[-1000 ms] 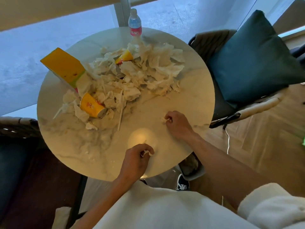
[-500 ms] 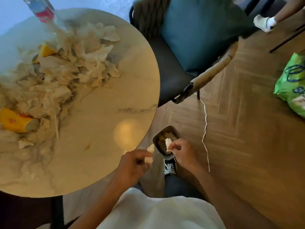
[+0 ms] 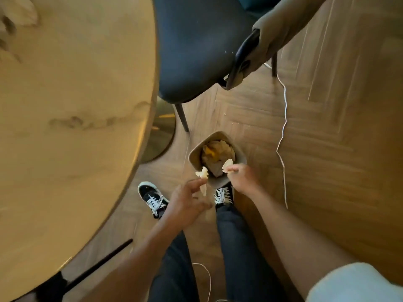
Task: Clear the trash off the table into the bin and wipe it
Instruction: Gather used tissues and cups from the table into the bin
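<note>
A small grey bin (image 3: 238,154) stands on the wooden floor by my feet, partly filled with crumpled paper and something yellow. My left hand (image 3: 188,202) pinches a white tissue scrap (image 3: 202,175) at the bin's near left rim. Over the near right rim, my right hand (image 3: 243,177) pinches a second tissue scrap (image 3: 227,164). The round marble table (image 3: 72,118) fills the left of the view; a bit of crumpled tissue (image 3: 15,16) shows at its top left corner.
A dark chair (image 3: 196,51) with a padded armrest stands beyond the bin. A white cable (image 3: 283,127) trails across the floor to the right. My black sneakers (image 3: 152,198) are on the floor near the bin, and the table's round base (image 3: 162,131) sits behind it.
My head turned down and right from the table to the floor. Both hands carried tissue scraps off the table edge and down to the bin's rim.
</note>
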`<state>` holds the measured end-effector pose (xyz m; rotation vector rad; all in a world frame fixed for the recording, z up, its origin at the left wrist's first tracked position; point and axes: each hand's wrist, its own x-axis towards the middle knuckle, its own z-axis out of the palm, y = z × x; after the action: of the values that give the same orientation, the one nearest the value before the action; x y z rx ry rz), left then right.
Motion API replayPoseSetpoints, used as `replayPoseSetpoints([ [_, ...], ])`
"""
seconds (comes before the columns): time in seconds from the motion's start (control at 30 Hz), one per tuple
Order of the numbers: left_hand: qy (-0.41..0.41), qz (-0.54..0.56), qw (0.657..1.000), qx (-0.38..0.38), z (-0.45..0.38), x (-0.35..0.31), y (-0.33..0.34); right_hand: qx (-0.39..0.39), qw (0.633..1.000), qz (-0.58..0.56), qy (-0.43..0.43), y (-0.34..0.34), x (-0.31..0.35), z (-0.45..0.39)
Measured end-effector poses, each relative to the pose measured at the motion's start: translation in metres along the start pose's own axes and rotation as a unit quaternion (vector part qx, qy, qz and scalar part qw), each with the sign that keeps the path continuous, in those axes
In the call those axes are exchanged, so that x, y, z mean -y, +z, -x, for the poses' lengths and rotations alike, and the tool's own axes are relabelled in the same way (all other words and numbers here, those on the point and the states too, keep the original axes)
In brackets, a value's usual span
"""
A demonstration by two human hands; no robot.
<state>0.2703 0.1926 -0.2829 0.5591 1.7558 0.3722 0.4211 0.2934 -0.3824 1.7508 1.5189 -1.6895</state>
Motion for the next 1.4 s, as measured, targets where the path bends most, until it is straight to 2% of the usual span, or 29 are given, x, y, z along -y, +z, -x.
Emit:
replayPoseSetpoints([
  [0.13, -0.069, -0.033, 0.997, 0.013, -0.061, 0.021, 0.023, 0.009, 1.0, -0.011, 0.023, 0.012, -0.013, -0.048],
  [0.27, -0.101, -0.032, 0.994, 0.03, -0.111, 0.025, 0.041, 0.019, 0.999, -0.017, 0.041, 0.015, -0.027, -0.077],
  [0.53, -0.119, -0.011, 0.993, -0.014, -0.146, 0.019, 0.06, 0.04, 0.999, -0.007, 0.031, 0.002, -0.034, -0.059],
  [0.8, -0.11, 0.008, 0.993, -0.03, -0.063, -0.009, 0.032, 0.033, 0.999, -0.033, -0.007, -0.018, 0.009, 0.012],
  [1.17, 0.01, 0.136, 0.987, -0.082, 0.122, -0.051, -0.032, 0.063, 0.991, -0.006, -0.12, -0.022, 0.119, 0.156],
  [1.4, 0.088, 0.184, 0.967, -0.149, 0.187, -0.05, -0.112, 0.029, 0.979, 0.011, -0.204, -0.019, 0.208, 0.223],
])
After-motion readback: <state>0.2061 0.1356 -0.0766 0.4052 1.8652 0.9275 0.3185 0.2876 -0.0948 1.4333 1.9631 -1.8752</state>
